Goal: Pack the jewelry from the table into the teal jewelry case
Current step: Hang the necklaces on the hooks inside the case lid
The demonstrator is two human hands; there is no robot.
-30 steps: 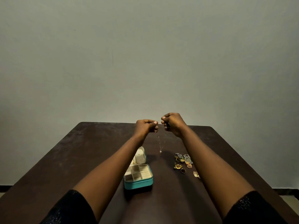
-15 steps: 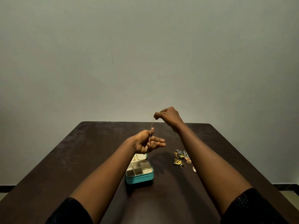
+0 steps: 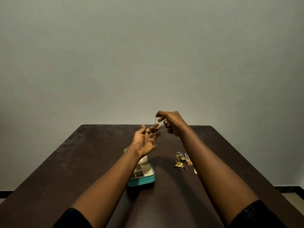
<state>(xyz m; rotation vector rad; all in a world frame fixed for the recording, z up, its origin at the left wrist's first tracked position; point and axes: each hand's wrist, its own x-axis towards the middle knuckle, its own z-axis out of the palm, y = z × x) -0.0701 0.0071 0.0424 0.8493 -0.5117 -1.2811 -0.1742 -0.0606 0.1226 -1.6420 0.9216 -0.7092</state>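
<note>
Head view showed a thin gold chain [image 3: 155, 124] dangling in the air above the far half of the table [image 3: 82, 162], not yet in the teal jewelry case [image 3: 141, 180]. Its upper end was pinched between the thumb and forefinger of the right hand [image 3: 171, 123], whose other fingers were curled in below the pinch. The chain hung straight down across the fingertips of the left hand [image 3: 144, 140], which was held palm up with its fingers spread and relaxed, gripping nothing; whether those fingers actually touched the chain could not be told.

The case sat open about midway between the far and near edges, a little left of the table's middle, partly hidden under the left forearm. Its cream tray [image 3: 144, 171] was split into small compartments, and its lid [image 3: 143, 159] stood upright behind, toward the far edge.

To the right of the case and apart from it, a small heap of jewelry [image 3: 183, 157] lay on the table just beside the right forearm: gold and dark pieces bunched together, a ring [image 3: 184, 168] on the near side of the heap, and one gold piece [image 3: 195, 171] at the forearm's edge. Black sleeves [image 3: 256, 214] covered both upper arms near the table's near edge. A plain grey wall [image 3: 148, 55] rose behind the far edge
</note>
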